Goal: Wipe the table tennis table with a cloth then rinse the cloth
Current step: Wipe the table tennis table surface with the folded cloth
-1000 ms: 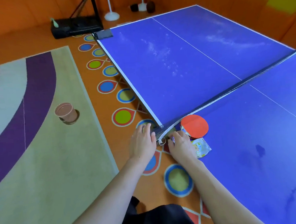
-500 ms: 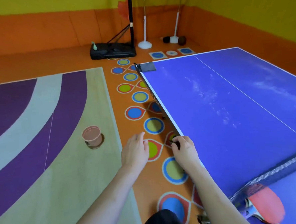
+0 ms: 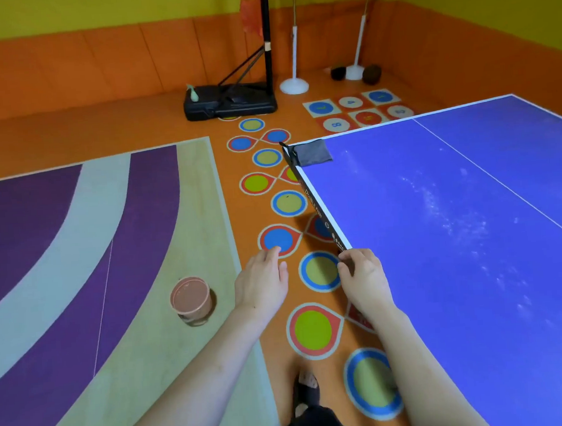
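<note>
Cloth (image 3: 312, 152) on table (image 3: 439, 236) corner, "Double Fish" on edge, both hands relaxed, holding nothing.

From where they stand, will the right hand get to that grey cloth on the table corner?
Probably not yet. The right hand is at the table edge, and the cloth lies on the far corner, well ahead. Nothing blocks the edge between them, so walking forward should bring it in reach.

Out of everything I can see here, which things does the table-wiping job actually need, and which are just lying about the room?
For the job:
- blue table tennis table, streaked with white dust
- grey cloth on its far corner
- pink cup on the mat, possibly for rinsing

Lying about:
- black hoop stand base
- two white pole stands
- numbered floor tiles
</note>
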A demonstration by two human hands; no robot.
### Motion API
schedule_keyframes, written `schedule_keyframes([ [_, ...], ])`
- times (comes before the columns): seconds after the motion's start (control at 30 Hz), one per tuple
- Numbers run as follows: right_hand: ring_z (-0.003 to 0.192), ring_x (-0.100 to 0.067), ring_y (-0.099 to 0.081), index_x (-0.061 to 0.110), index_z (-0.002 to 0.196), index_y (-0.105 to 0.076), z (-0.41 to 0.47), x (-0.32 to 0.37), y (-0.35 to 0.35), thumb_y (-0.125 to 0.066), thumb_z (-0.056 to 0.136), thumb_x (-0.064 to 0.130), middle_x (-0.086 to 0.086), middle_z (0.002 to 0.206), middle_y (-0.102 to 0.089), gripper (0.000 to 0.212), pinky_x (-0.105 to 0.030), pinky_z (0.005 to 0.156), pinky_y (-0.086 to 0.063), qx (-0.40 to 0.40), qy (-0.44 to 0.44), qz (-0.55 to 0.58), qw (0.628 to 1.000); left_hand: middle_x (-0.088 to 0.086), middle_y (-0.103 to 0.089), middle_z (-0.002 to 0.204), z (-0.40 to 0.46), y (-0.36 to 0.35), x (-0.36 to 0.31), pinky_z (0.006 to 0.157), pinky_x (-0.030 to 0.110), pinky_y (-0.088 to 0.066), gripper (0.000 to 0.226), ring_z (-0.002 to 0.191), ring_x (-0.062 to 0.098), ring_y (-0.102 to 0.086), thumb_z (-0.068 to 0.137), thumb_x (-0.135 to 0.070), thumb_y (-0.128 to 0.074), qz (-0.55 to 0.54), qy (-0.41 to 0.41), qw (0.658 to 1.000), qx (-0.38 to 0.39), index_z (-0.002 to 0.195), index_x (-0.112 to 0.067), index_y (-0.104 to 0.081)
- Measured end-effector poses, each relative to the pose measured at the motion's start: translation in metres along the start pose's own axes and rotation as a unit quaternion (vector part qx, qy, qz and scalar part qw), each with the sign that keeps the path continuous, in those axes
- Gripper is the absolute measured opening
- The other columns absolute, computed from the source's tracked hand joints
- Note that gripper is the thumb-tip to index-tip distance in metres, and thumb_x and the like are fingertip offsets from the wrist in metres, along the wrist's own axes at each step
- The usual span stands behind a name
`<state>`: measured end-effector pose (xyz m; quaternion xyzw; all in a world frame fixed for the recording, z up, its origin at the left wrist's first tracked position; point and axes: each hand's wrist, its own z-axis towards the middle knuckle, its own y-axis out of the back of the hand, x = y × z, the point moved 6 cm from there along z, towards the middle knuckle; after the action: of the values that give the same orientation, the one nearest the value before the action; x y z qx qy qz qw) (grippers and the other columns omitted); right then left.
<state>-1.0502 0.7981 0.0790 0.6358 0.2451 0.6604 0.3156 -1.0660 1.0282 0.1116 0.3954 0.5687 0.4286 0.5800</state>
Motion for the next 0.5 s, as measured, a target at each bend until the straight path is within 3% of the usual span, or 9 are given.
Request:
schedule_keyframes([
  [0.17,0.114,-0.026,-0.057,0.014,0.117,-0.07,0.126,0.027,-0.032,-0.063,0.101,0.018,-0.004,0.122,-0.061,0.018,-0.038,0.087,-0.054,0.009,0.008,0.012,1.0,-0.002,-0.057,0.134,0.112,0.003,0.021,0.084,0.04,-0.054,0.042,0.122,0.022,-0.054,0.104,-0.039,-0.039,-0.026,0.035,0.999,-0.01,0.143,-0.023,-0.045],
  [0.37,0.113,-0.022,-0.054,0.017,0.116,-0.068,0.241,0.058,-0.071,-0.062,0.102,0.016,0.003,0.117,-0.056,0.015,-0.028,0.082,-0.042,0.024,0.01,-0.002,1.0,-0.002,-0.058,0.13,0.233,0.003,0.053,0.086,0.04,-0.052,0.042,0.119,0.022,-0.055,0.103,-0.038,-0.04,-0.033,0.034,0.999,-0.003,0.143,-0.024,-0.045],
  [0.5,0.117,-0.025,-0.055,0.016,0.117,-0.069,0.312,0.062,-0.107,-0.063,0.101,0.017,-0.003,0.125,-0.061,0.017,-0.029,0.085,-0.043,0.013,-0.021,-0.002,1.0,-0.003,-0.057,0.132,0.324,-0.003,0.084,0.086,0.038,-0.052,0.042,0.121,0.02,-0.054,0.104,-0.038,-0.039,-0.04,0.018,0.999,0.01,0.143,-0.026,-0.045],
])
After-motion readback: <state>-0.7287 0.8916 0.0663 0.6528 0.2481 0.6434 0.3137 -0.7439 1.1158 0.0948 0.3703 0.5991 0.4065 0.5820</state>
